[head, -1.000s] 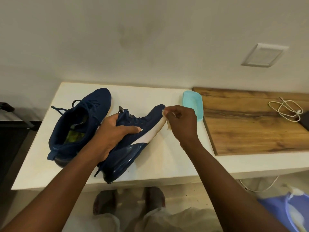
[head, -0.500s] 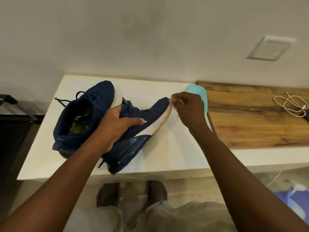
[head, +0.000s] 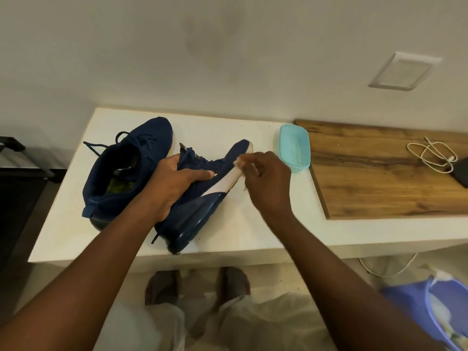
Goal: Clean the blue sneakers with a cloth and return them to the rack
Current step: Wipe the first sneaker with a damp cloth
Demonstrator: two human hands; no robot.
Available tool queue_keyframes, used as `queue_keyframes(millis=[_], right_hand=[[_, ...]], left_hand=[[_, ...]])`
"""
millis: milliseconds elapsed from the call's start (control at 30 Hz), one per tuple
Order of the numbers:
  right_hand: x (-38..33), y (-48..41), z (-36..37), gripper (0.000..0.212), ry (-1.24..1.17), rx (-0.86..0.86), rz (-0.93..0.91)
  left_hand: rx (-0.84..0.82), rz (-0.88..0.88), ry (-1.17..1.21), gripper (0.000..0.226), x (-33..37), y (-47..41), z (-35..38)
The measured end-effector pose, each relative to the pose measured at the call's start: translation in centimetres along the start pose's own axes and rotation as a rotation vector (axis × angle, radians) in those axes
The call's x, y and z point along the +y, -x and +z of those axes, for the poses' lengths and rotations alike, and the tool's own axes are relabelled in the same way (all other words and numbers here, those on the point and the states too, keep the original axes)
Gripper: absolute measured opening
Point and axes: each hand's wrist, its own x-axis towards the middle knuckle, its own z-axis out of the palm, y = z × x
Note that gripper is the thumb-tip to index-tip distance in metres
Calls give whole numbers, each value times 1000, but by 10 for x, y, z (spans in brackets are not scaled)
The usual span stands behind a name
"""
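Two dark blue sneakers lie on a white table. One blue sneaker rests upright at the left, toe toward the wall. The other blue sneaker is tipped on its side, with its white side stripe and dark sole edge facing me. My left hand grips it around the laced upper. My right hand pinches a small pale cloth against the white stripe near the toe. Most of the cloth is hidden under my fingers.
A light blue plastic dish sits just right of the toe. A wooden board lies on the table's right part, with a coiled white cable and a dark device on it. A purple basin stands on the floor at lower right.
My right hand with the cloth slid from the tip of the toe back down along the white stripe. My left hand keeps the same grip on the sneaker.
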Motion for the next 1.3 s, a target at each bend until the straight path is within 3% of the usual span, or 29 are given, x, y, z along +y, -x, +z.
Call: queue_keyframes(millis=[167,300,400,533,567,700,767,900,967,1033,1167,1300], right_hand=[[-5,-22,3,19,68,37,39],[-20,40,10,18,111,-168,-47],[-41,81,16,16,160,-263,-224],[-59,102,19,23,337,-519,-427],[-53,94,16,20,315,-480,-409],[-24,44,7,15,185,-67,-146],[-27,56,12,16,217,-82,-163],[-48,125,15,20,224,-397,-385],[-48,134,14,20,284,-472,-498],[-41,120,11,19,238,-415,-466],[-21,73,1,11,196,-115,-222],[-26,90,-2,12,209,-224,-266]], left_hand=[[13,14,50,37,-3,-1,-3],[21,7,72,37,-7,-4,-4],[10,-1,108,38,-7,-3,-3],[2,18,83,39,-8,-2,-3],[-7,31,79,40,-7,-2,-2],[5,33,60,39,-9,-3,-2],[14,24,71,41,-10,-4,-2],[13,22,77,38,-9,-3,0],[7,25,57,40,-7,-1,2],[16,37,52,43,-6,0,4],[-22,29,75,52,-5,5,5],[-8,9,132,30,-5,8,16]])
